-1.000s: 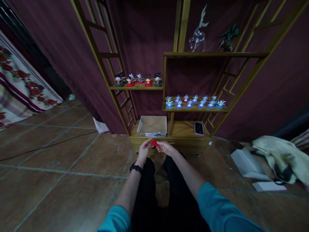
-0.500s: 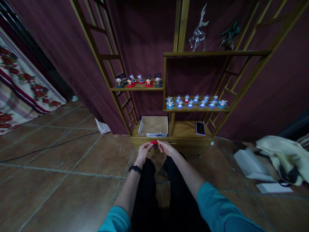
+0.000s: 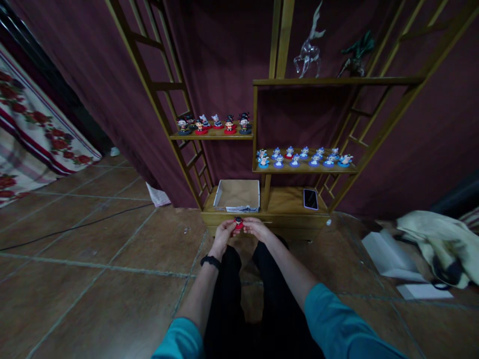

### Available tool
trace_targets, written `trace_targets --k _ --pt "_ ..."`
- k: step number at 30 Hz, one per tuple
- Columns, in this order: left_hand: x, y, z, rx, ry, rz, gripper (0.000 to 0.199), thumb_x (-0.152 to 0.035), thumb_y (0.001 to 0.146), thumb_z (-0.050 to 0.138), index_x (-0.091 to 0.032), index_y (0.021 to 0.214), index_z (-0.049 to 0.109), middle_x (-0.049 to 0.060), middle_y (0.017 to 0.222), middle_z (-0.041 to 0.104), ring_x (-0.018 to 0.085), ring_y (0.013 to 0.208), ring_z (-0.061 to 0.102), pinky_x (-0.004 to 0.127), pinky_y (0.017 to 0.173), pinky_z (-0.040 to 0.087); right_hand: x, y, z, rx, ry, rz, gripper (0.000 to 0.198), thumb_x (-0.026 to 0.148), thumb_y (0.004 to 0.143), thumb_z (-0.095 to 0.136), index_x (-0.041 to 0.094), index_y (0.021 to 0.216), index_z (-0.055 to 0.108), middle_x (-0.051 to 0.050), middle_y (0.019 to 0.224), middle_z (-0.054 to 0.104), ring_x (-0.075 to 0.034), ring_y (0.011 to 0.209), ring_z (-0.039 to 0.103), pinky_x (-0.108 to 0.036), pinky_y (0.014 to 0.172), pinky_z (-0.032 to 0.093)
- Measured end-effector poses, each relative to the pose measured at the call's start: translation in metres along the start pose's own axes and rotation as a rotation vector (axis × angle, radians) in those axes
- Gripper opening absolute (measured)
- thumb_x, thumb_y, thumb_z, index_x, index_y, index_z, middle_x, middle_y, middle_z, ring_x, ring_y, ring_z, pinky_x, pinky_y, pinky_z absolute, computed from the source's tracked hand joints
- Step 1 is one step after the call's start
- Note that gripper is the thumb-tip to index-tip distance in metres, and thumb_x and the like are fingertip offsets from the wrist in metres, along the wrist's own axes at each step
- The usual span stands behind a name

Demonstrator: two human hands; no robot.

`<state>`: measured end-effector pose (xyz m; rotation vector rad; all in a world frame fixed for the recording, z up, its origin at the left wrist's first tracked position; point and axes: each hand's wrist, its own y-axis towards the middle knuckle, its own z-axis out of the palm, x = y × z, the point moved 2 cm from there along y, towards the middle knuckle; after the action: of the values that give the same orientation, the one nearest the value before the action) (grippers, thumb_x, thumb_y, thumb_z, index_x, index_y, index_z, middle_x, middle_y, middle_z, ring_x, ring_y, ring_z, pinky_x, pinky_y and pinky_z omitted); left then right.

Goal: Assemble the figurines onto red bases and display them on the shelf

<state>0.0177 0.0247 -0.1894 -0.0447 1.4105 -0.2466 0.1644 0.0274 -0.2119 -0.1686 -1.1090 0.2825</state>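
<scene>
Both hands are pinched around one small figurine (image 3: 238, 222), left hand (image 3: 223, 233) and right hand (image 3: 255, 228) closing on it from either side. It's tiny here: a red base with a dark blob on top, details too small to make out. Just beyond the fingers sits an open cardboard box (image 3: 238, 195) on the bottom board of the wooden shelf (image 3: 284, 207), with a phone (image 3: 310, 198) off to the right. Higher up past the hands, a row of red-based figurines (image 3: 215, 124) and a row of blue figurines (image 3: 301, 156).
</scene>
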Motion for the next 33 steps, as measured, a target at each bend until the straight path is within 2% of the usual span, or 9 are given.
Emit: trace_targets --k 3,7,11,17,27,33 --pt "0.0005 0.0011 0.0003 0.046 -0.011 -0.012 0.045 -0.034 0.060 0.070 -0.014 0.098 0.058 0.006 0.069 0.067 0.012 0.054 0.060 0.021 0.050 0.040 0.0015 0.0002 -0.0006 -0.014 0.013 -0.016 0.015 0.016 0.068 0.065 0.016 0.082 0.060 0.000 0.062 0.061 -0.007 0.049 0.053 -0.019 0.049 0.046" --pt "0.0006 0.0032 0.0005 0.105 -0.008 -0.024 0.046 -0.033 0.060 0.071 -0.013 0.099 0.059 0.007 0.073 0.068 0.012 0.057 0.060 0.022 0.053 0.041 0.0043 -0.0004 -0.0007 -0.027 0.020 -0.021 0.014 0.015 0.069 0.064 0.016 0.082 0.060 0.000 0.063 0.061 -0.007 0.049 0.054 -0.019 0.049 0.046" --pt "0.0014 0.0054 0.0008 0.086 -0.011 -0.021 0.046 -0.033 0.059 0.072 -0.014 0.098 0.058 0.006 0.072 0.067 0.012 0.057 0.060 0.021 0.052 0.040 0.0050 0.0001 -0.0001 -0.013 0.012 -0.005 0.016 0.014 0.069 0.064 0.016 0.084 0.060 -0.001 0.066 0.063 -0.007 0.053 0.056 -0.019 0.052 0.047" --pt "0.0015 0.0048 0.0035 0.049 0.006 0.008 0.048 -0.034 0.053 0.075 -0.014 0.092 0.056 0.002 0.064 0.065 0.012 0.055 0.059 0.021 0.052 0.039 0.0045 -0.0002 0.0023 0.079 -0.011 -0.012 0.021 0.011 0.065 0.066 0.015 0.085 0.060 -0.003 0.075 0.065 -0.010 0.063 0.061 -0.022 0.061 0.048" --pt "0.0034 0.0052 0.0076 0.068 0.081 0.072 0.060 -0.028 0.048 0.077 -0.014 0.102 0.054 -0.003 0.058 0.060 0.010 0.054 0.056 0.020 0.053 0.039 0.0052 0.0003 0.0007 0.029 0.008 -0.047 0.024 0.011 0.061 0.067 0.016 0.083 0.060 -0.002 0.077 0.065 -0.010 0.065 0.061 -0.022 0.063 0.047" --pt "0.0101 0.0094 0.0070 0.057 0.117 0.110 0.056 -0.026 0.048 0.076 -0.012 0.098 0.056 -0.004 0.057 0.058 0.010 0.053 0.054 0.022 0.054 0.041 0.0064 -0.0032 0.0009 0.065 -0.015 -0.044 0.027 0.014 0.060 0.068 0.016 0.085 0.061 -0.003 0.081 0.065 -0.011 0.070 0.061 -0.025 0.069 0.047"
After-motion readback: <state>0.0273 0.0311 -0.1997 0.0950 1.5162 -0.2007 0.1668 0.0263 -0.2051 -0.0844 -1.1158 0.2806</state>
